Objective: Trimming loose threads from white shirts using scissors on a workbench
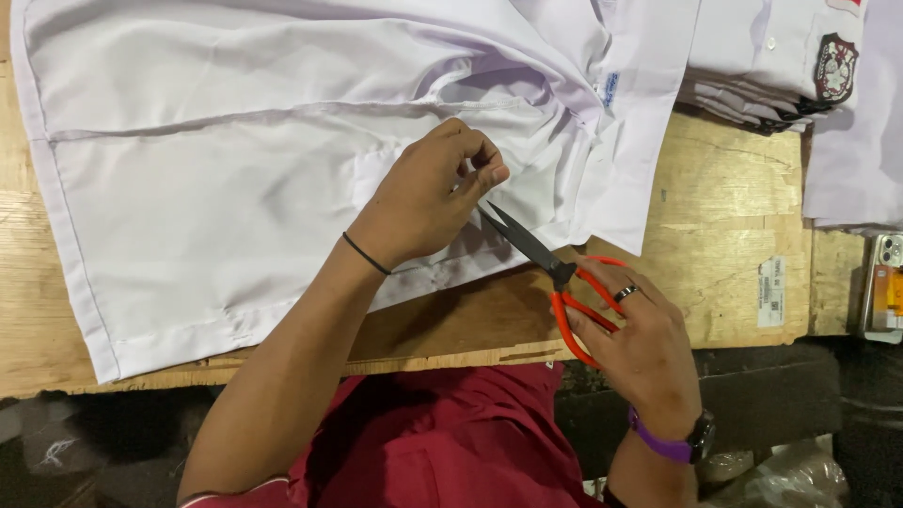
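The left hand (428, 193) is curled shut, pinching a small bit of the white shirt (235, 179) that lies flat on the wooden counter (724, 216). The right hand (640, 343) is closed around the orange handles of the scissors (564, 277), with fingers through the loops. The black blades look closed and point up at the left hand, with the tip right beside the thumb.

The sharp tip is so near the left hand that it could poke a finger if either hand slips. The blades could also snip the shirt cloth itself, because the cloth is bunched up right under the pinch.

What the left hand is pinching is too small to see. It may be a loose thread, but I cannot tell. The fingers hide it. The very tip of the scissors is hard to pick out against the cloth.

Past the right hand, a stack of folded shirts (752, 85) with a badge runs off the top edge. A phone (884, 282) is cut off at the side.
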